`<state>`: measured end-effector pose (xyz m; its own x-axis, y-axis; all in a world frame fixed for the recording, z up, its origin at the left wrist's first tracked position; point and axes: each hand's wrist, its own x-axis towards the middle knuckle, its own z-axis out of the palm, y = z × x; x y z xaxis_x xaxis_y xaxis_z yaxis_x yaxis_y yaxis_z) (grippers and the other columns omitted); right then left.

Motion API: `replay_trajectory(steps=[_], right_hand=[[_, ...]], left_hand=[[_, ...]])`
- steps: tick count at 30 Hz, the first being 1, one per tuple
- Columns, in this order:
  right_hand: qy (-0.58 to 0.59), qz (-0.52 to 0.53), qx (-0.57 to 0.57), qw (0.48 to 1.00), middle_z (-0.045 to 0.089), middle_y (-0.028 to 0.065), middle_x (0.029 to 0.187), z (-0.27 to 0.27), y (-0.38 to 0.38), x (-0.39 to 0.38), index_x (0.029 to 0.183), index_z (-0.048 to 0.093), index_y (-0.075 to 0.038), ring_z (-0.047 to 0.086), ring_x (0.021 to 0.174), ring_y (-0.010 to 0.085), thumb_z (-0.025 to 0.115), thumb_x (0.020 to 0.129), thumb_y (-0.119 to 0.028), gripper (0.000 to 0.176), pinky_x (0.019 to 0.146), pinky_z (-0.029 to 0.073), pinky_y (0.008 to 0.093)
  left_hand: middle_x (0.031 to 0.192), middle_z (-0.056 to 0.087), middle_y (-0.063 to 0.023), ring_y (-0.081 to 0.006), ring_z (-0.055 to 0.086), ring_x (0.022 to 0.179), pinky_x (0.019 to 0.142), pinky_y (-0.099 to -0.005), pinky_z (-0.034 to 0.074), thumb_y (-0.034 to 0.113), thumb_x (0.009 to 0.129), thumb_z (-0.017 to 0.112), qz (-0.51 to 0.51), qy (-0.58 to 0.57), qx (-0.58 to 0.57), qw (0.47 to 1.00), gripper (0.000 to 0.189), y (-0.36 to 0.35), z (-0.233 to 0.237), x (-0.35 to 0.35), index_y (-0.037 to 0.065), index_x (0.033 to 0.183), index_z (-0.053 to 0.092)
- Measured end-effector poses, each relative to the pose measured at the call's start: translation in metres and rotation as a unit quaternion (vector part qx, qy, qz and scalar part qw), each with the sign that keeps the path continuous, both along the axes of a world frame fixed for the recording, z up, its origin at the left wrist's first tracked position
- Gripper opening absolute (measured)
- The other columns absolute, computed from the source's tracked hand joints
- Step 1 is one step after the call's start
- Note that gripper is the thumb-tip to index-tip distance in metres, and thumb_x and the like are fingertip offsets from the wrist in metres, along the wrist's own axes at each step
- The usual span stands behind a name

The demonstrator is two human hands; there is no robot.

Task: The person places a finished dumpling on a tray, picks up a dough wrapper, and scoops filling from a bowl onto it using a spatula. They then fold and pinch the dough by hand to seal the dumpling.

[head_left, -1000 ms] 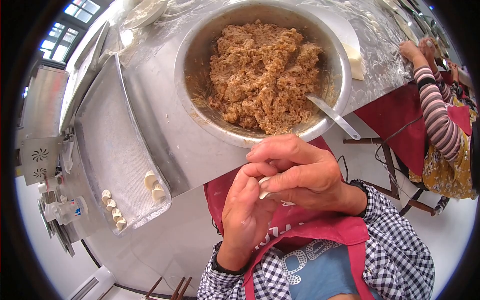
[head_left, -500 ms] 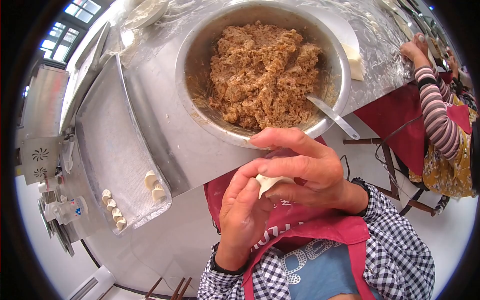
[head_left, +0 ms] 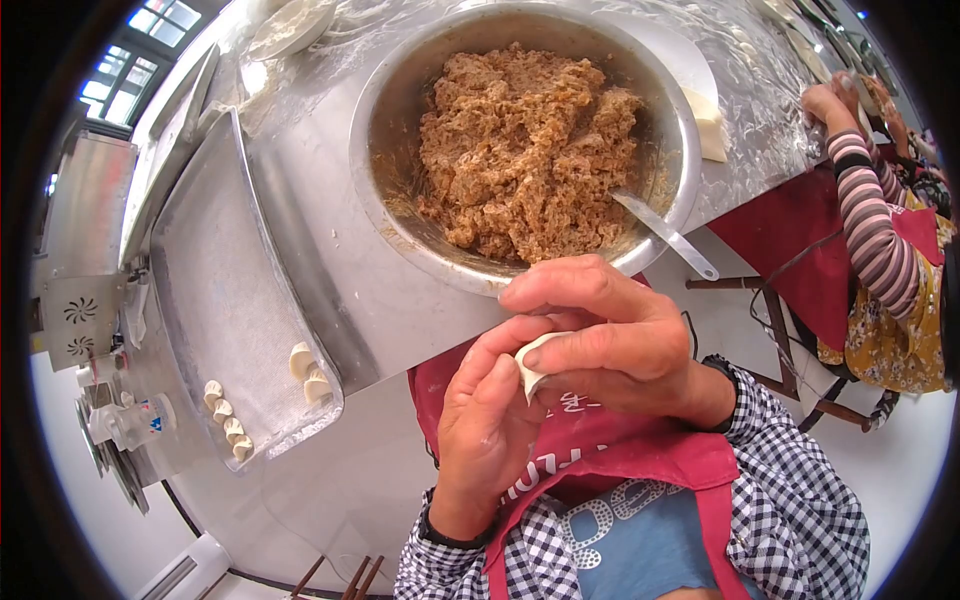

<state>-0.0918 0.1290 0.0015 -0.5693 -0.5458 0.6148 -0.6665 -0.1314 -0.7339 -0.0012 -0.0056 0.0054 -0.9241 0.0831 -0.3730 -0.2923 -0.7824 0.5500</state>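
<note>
1. With the thumb of our right hand (head_left: pixel 622 345), we press on a small, pale dough piece (head_left: pixel 533 368), while its uppermost finger arches above, clear of the dough.
2. We hold the dough's other side in the curled fingers of our left hand (head_left: pixel 482 420); the fingertips behind it are hidden.
3. Our hands and the dough are at the near side of a metal bowl (head_left: pixel 392 150), above our red apron (head_left: pixel 640 455).
4. In the bowl we see brown filling (head_left: pixel 530 150) and a utensil (head_left: pixel 668 235) leaning over the rim.
5. Left of it, a tray (head_left: pixel 235 250) bears two groups of shaped dough (head_left: pixel 222 408).
6. Across the floury table (head_left: pixel 365 325), another person's striped sleeve (head_left: pixel 880 230) shows.
</note>
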Motion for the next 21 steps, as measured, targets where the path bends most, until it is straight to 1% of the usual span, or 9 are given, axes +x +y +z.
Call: replay_trajectory(steps=[2, 3, 5, 9, 11, 12, 15, 17, 21], right_hand=[[-0.043, -0.028, 0.003, 0.999, 0.057, 0.0205, 0.11, 0.006, -0.002, 0.003, 0.085, 0.061, -0.003, 0.058, 0.094, 0.0306, 0.072, 0.069, -0.008, 0.02, 0.078, 0.048, 0.0365], [-0.043, -0.028, 0.004, 0.999, 0.057, 0.0205, 0.11, 0.005, -0.001, 0.002, 0.085, 0.061, -0.003, 0.058, 0.094, 0.0306, 0.072, 0.069, -0.008, 0.02, 0.078, 0.048, 0.0365], [0.006, 0.024, -0.008, 1.0, 0.058, 0.0193, 0.109, -0.001, 0.001, -0.004, 0.085, 0.061, -0.002, 0.058, 0.096, 0.0317, 0.073, 0.068, -0.008, 0.021, 0.079, 0.048, 0.038], [-0.013, -0.001, -0.016, 1.0, 0.06, 0.0173, 0.105, 0.0, -0.003, 0.001, 0.084, 0.061, -0.002, 0.058, 0.097, 0.0316, 0.073, 0.068, -0.008, 0.02, 0.08, 0.048, 0.0383], [-0.074, -0.014, -0.025, 0.997, 0.061, 0.0163, 0.103, 0.004, -0.004, 0.004, 0.082, 0.062, -0.002, 0.058, 0.097, 0.0317, 0.073, 0.068, -0.008, 0.019, 0.08, 0.048, 0.0391], [-0.074, -0.012, -0.025, 0.997, 0.061, 0.0163, 0.103, 0.002, -0.003, 0.002, 0.082, 0.062, -0.002, 0.058, 0.097, 0.0317, 0.073, 0.068, -0.008, 0.019, 0.08, 0.048, 0.0391], [-0.002, 0.027, -0.031, 0.999, 0.06, 0.0174, 0.106, -0.005, -0.003, -0.005, 0.08, 0.061, -0.001, 0.058, 0.097, 0.0317, 0.073, 0.068, -0.009, 0.019, 0.08, 0.048, 0.0399], [0.015, 0.031, -0.028, 0.999, 0.059, 0.0171, 0.108, -0.005, -0.004, -0.006, 0.086, 0.063, 0.0, 0.057, 0.099, 0.032, 0.073, 0.069, -0.011, 0.023, 0.08, 0.048, 0.0398], [-0.049, -0.025, -0.034, 0.998, 0.061, 0.0148, 0.104, 0.001, -0.01, 0.0, 0.09, 0.064, 0.001, 0.057, 0.099, 0.0325, 0.071, 0.071, -0.016, 0.026, 0.08, 0.048, 0.0405]], left_hand=[[0.119, 0.049, -0.0195, -0.0292, 0.053, 0.108, 0.09, -0.0446, 0.047, 0.02, 0.093, 0.04, 0.031, 0.001, 0.024, 0.999, 0.035, 0.001, 0.003, 0.0, -0.003, 0.12, 0.041], [0.119, 0.049, -0.0195, -0.0292, 0.053, 0.108, 0.09, -0.0446, 0.047, 0.02, 0.093, 0.04, 0.031, 0.0, 0.024, 0.999, 0.035, 0.0, 0.002, 0.0, -0.003, 0.12, 0.041], [0.118, 0.049, -0.0186, -0.0285, 0.053, 0.107, 0.089, -0.0446, 0.048, 0.018, 0.093, 0.04, 0.02, -0.008, 0.028, 0.999, 0.034, -0.002, -0.001, 0.001, -0.003, 0.12, 0.041], [0.117, 0.05, -0.018, -0.028, 0.053, 0.107, 0.089, -0.044, 0.048, 0.017, 0.093, 0.041, 0.008, -0.002, 0.032, 0.999, 0.032, -0.003, -0.005, -0.001, -0.002, 0.119, 0.042], [0.115, 0.051, -0.0175, -0.0276, 0.054, 0.107, 0.088, -0.0437, 0.048, 0.017, 0.093, 0.042, 0.035, 0.007, 0.069, 0.997, 0.03, -0.001, 0.0, -0.002, -0.002, 0.117, 0.044], [0.115, 0.051, -0.0175, -0.0276, 0.054, 0.107, 0.088, -0.0437, 0.048, 0.017, 0.093, 0.042, 0.037, 0.007, 0.069, 0.997, 0.03, 0.001, 0.002, -0.003, -0.002, 0.117, 0.044], [0.115, 0.051, -0.0168, -0.0275, 0.054, 0.106, 0.087, -0.0427, 0.049, 0.018, 0.093, 0.042, 0.045, -0.035, 0.061, 0.996, 0.03, 0.001, 0.001, -0.002, -0.001, 0.117, 0.044], [0.121, 0.05, -0.0126, -0.02, 0.053, 0.107, 0.088, -0.0333, 0.045, 0.016, 0.095, 0.039, 0.007, 0.021, 0.087, 0.996, 0.031, -0.004, -0.008, 0.0, 0.001, 0.122, 0.044], [0.12, 0.05, -0.0118, -0.0194, 0.052, 0.108, 0.089, -0.0332, 0.045, 0.016, 0.095, 0.039, 0.02, 0.015, 0.092, 0.995, 0.033, -0.003, 0.0, -0.002, 0.001, 0.125, 0.041]])
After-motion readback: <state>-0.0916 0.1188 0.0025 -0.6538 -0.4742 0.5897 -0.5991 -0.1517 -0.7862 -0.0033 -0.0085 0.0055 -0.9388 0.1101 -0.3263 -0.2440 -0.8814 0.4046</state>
